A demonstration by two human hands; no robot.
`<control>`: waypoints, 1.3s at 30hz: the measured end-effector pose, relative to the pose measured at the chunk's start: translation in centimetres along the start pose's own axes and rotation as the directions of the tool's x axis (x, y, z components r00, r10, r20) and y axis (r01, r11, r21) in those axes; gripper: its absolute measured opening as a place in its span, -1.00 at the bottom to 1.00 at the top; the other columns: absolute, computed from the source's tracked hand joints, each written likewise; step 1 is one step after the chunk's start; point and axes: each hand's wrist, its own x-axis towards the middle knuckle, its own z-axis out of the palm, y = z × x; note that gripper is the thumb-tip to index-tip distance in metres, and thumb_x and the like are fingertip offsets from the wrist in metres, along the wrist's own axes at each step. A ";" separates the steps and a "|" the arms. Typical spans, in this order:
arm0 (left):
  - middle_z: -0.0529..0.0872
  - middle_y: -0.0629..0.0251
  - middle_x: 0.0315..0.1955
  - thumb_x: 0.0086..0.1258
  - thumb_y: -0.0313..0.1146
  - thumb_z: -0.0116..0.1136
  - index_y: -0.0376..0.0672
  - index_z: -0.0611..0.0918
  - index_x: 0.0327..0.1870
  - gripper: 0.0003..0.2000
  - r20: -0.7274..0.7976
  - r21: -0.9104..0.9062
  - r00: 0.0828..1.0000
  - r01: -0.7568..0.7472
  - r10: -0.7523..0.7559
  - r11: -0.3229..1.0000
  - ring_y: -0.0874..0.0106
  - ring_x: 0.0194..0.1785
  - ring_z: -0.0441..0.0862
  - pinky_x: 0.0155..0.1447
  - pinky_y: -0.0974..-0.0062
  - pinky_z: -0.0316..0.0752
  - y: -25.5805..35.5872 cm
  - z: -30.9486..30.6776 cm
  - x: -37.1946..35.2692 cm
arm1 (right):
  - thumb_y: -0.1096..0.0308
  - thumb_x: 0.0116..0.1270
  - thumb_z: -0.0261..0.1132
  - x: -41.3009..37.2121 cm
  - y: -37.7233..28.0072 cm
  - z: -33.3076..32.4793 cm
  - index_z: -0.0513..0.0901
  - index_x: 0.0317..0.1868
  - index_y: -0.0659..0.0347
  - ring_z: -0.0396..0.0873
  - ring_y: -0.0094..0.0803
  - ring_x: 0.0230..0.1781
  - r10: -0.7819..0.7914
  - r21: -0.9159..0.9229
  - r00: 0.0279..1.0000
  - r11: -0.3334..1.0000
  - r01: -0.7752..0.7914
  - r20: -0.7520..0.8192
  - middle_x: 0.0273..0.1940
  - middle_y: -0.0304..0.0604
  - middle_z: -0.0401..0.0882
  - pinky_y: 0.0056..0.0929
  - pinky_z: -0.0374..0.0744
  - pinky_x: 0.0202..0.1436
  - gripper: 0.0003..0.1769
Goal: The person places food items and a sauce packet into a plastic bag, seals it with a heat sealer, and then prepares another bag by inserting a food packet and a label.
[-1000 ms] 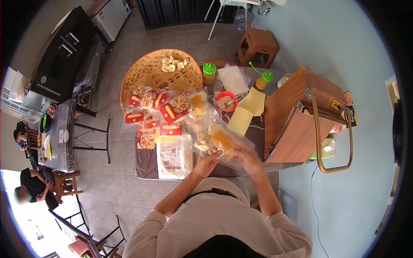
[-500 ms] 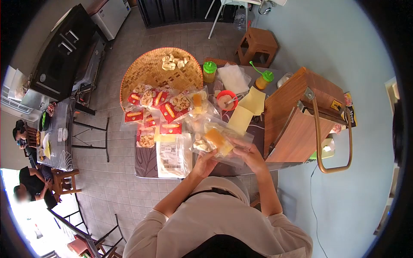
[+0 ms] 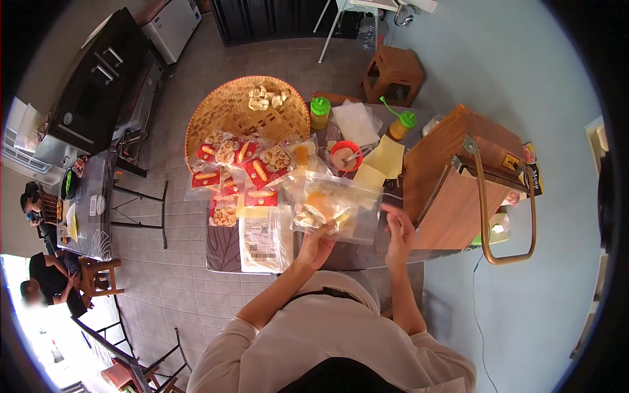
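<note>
My left hand [image 3: 317, 247] grips the lower edge of a clear plastic bag [image 3: 359, 226], which holds pale crackers and an orange sachet [image 3: 318, 200]. To the right of this bag, my right hand [image 3: 397, 237] is off it, index finger stretched toward the bag's right edge. Beyond the held bag lie packed bags of crackers with red labels [image 3: 267, 166], partly over the woven bamboo tray [image 3: 223, 111]. A white parcel with a shipping label [image 3: 262, 243] rests left of my left hand.
A red bowl [image 3: 358, 154] with a spoon, yellow paper sheets [image 3: 384, 161] and green-capped jars [image 3: 320, 112] stand farther back. A wooden cabinet with a metal handle [image 3: 439, 196] occupies the right side. Two people sit at the far left, one in a black shirt [image 3: 49, 278].
My right hand has let go of the bag and moved a little right. The bag now lies flatter and spread toward the right, still in my left hand.
</note>
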 end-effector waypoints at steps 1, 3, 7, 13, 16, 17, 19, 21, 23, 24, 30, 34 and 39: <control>0.51 0.34 -0.05 0.20 -0.55 0.08 -0.05 0.35 0.08 -0.60 -0.012 -0.038 1.000 -0.011 0.011 0.999 0.45 0.05 0.46 0.13 0.43 0.39 0.1 0.3 0.2 | 0.30 0.24 0.15 -0.1 -0.5 0.1 0.57 -0.14 0.25 0.44 -0.48 -0.09 -0.158 -0.055 0.981 0.987 0.153 -0.108 -0.05 -0.15 0.49 -0.55 0.38 -0.07 -0.75; 0.51 0.34 -0.06 0.21 -0.54 0.08 -0.05 0.36 0.06 -0.61 -0.018 -0.074 1.000 -0.023 0.021 0.997 0.46 0.04 0.46 0.13 0.44 0.39 0.3 0.8 0.9 | 0.28 0.24 0.14 -0.8 -0.2 1.0 0.57 -0.15 0.24 0.39 -0.50 -0.04 -0.168 -0.080 0.983 0.983 0.162 -0.071 -0.01 -0.14 0.45 -0.54 0.35 -0.05 -0.74; 0.52 0.38 -0.07 0.22 -0.49 0.10 -0.08 0.37 0.06 -0.63 0.048 -0.063 0.999 0.004 -0.001 0.998 0.47 0.07 0.43 0.17 0.43 0.33 -0.3 2.2 2.2 | 0.38 0.22 0.17 -0.3 3.9 2.5 0.53 -0.27 0.20 0.41 -0.51 -0.07 -0.053 0.099 0.997 0.993 0.059 -0.058 -0.07 -0.12 0.47 -0.56 0.37 -0.09 -0.89; 0.10 0.31 0.29 -0.13 -0.10 0.41 -0.05 0.04 0.31 -0.03 0.469 0.366 0.883 -0.186 -0.008 0.912 0.35 0.34 0.04 0.29 0.08 0.10 -0.8 2.6 1.1 | 0.50 0.20 0.17 4.2 -0.5 0.1 0.41 -0.44 0.17 0.51 -0.45 -0.16 -0.039 0.420 0.999 0.907 0.026 0.023 -0.10 -0.02 0.53 -0.57 0.46 -0.17 -0.90; -0.01 0.28 0.32 -0.20 -0.13 0.45 0.02 -0.15 0.36 0.12 0.553 0.557 0.787 -0.104 -0.275 0.824 0.31 0.38 -0.09 0.28 0.02 0.04 1.9 -2.3 2.1 | 0.51 0.20 0.16 5.7 -3.7 -1.6 0.38 -0.44 0.17 0.51 -0.44 -0.14 -0.134 0.496 0.977 0.867 0.036 0.164 -0.09 0.05 0.54 -0.57 0.47 -0.18 -0.88; -0.08 0.20 0.34 -0.30 0.07 0.45 0.00 -0.28 0.35 0.26 0.482 0.495 0.839 -0.023 -0.252 0.869 0.26 0.40 -0.14 0.30 0.01 -0.06 2.7 -2.8 2.3 | 0.53 0.19 0.18 6.2 -4.2 -2.2 0.37 -0.46 0.18 0.49 -0.54 -0.21 -0.200 0.379 0.942 0.921 0.088 0.268 -0.14 -0.04 0.56 -0.62 0.42 -0.24 -0.86; -0.11 0.17 0.34 -0.31 0.15 0.41 0.00 -0.30 0.35 0.27 0.505 0.555 0.839 -0.136 -0.202 0.821 0.25 0.40 -0.16 0.29 -0.01 -0.07 5.5 -1.6 2.0 | 0.54 0.17 0.20 7.1 -4.8 -3.6 0.36 -0.48 0.21 0.45 -0.62 -0.26 -0.251 0.130 0.843 0.968 0.216 0.476 -0.30 -0.24 0.55 -0.66 0.36 -0.32 -0.83; -0.05 0.13 0.32 -0.28 0.04 0.46 -0.06 -0.24 0.36 0.24 0.555 0.619 0.828 -0.347 -0.080 0.704 0.28 0.38 -0.08 0.30 0.09 -0.02 6.9 1.1 1.6 | 0.53 0.16 0.22 6.9 -7.1 -3.0 0.36 -0.49 0.22 0.44 -0.63 -0.29 -0.195 0.081 0.806 0.980 0.181 0.558 -0.36 -0.29 0.50 -0.67 0.34 -0.33 -0.82; 0.04 0.15 0.29 -0.29 -0.10 0.50 -0.10 -0.18 0.35 0.21 0.535 0.733 0.834 -0.376 -0.139 0.566 0.32 0.35 0.00 0.31 0.19 0.00 7.1 3.6 2.0 | 0.52 0.15 0.24 6.9 -8.0 -2.2 0.35 -0.49 0.23 0.42 -0.64 -0.31 -0.131 0.031 0.754 0.989 0.145 0.644 -0.42 -0.33 0.46 -0.69 0.32 -0.34 -0.81; 0.14 0.16 0.26 -0.30 -0.24 0.53 -0.14 -0.12 0.34 0.17 0.509 0.818 0.838 -0.400 -0.198 0.413 0.37 0.32 0.09 0.32 0.28 0.03 6.9 4.6 2.0 | 0.50 0.14 0.26 7.2 -7.8 -1.9 0.36 -0.50 0.23 0.42 -0.64 -0.31 -0.139 0.000 0.724 0.982 0.188 0.676 -0.41 -0.33 0.46 -0.67 0.32 -0.33 -0.80; 0.57 0.30 -0.13 -0.24 -0.45 0.49 -0.25 0.40 0.03 -0.30 0.443 0.773 0.895 -0.352 -0.053 0.528 0.48 -0.05 0.50 0.08 0.49 0.38 5.0 6.9 1.6 | 0.44 0.06 0.32 7.8 -8.0 -1.7 0.46 -0.48 0.27 0.47 -0.48 -0.21 -0.350 0.012 0.714 0.902 0.431 0.607 -0.28 -0.20 0.51 -0.50 0.40 -0.21 -0.83; 0.59 0.26 -0.16 -0.23 -0.41 0.49 -0.26 0.39 0.03 -0.31 0.453 0.841 0.871 -0.489 0.191 0.232 0.46 -0.08 0.53 0.04 0.48 0.41 4.8 7.7 0.2 | 0.34 0.01 0.34 7.0 -9.3 -1.9 0.61 -0.40 0.28 0.49 -0.25 -0.17 -0.388 -0.311 0.705 0.697 0.646 0.594 -0.18 -0.12 0.53 -0.39 0.43 -0.11 -0.81; 0.58 0.20 -0.14 -0.27 -0.32 0.52 -0.29 0.33 0.08 -0.20 0.398 0.887 0.874 -0.444 0.279 0.124 0.42 -0.06 0.52 0.05 0.47 0.40 3.5 5.8 0.2 | 0.30 0.02 0.34 7.5 -8.8 -2.2 0.63 -0.37 0.29 0.52 -0.24 -0.24 -0.259 -0.298 0.649 0.726 0.619 0.716 -0.28 -0.12 0.58 -0.42 0.45 -0.13 -0.77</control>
